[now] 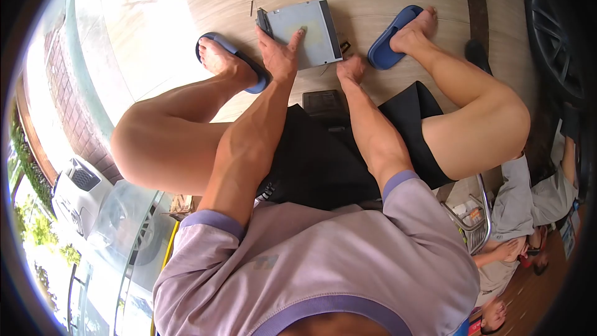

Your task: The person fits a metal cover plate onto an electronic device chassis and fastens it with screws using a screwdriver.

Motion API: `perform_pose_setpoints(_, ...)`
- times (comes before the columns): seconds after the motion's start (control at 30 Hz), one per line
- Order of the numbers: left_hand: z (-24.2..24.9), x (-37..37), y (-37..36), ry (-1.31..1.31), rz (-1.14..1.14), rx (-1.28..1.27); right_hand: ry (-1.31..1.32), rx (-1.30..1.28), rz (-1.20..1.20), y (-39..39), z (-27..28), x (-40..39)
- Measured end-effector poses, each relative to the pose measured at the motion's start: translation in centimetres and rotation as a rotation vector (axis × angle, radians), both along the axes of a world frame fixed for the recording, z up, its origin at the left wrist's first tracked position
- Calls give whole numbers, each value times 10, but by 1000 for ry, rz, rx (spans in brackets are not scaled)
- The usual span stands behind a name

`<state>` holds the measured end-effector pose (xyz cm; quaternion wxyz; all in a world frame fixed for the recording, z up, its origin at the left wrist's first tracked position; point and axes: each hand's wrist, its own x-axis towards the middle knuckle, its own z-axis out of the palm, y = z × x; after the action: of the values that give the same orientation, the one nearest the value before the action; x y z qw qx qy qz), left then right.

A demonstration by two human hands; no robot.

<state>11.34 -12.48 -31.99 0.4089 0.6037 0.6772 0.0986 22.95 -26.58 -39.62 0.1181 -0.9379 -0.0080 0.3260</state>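
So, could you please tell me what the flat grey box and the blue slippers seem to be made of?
The flat grey box looks like thin sheet metal with a dull finish, given its smooth top and crisp edges. The blue slippers look like matte moulded foam or rubber, from their thick, even-coloured soles; soft plastic is possible.

Both bare arms reach forward and down between the bent knees. The left hand [278, 55] has its thumb [300, 32] spread well away from its fingers [263, 36]. Close by, the right hand [352, 69] is curled, knuckles showing, its fingertips hidden; the hands are apart.
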Motion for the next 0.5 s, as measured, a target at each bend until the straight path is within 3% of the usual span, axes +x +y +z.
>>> perform_pose_setpoints(0.13,4,0,1,-10,6,6,-4,32,-34,3,-7,-1)
perform_pose_setpoints(0.23,5,1,0,-3,14,-10,-24,33,133,-3,-15,2)
perform_pose_setpoints(0.33,3,0,1,0,19,7,38,88,12,-1,7,18)
perform_pose_setpoints(0.43,4,1,0,-12,20,18,-280,121,-17,-6,4,34)
perform_pose_setpoints(0.5,6,0,-2,-21,20,24,-50,241,-167,11,54,51)
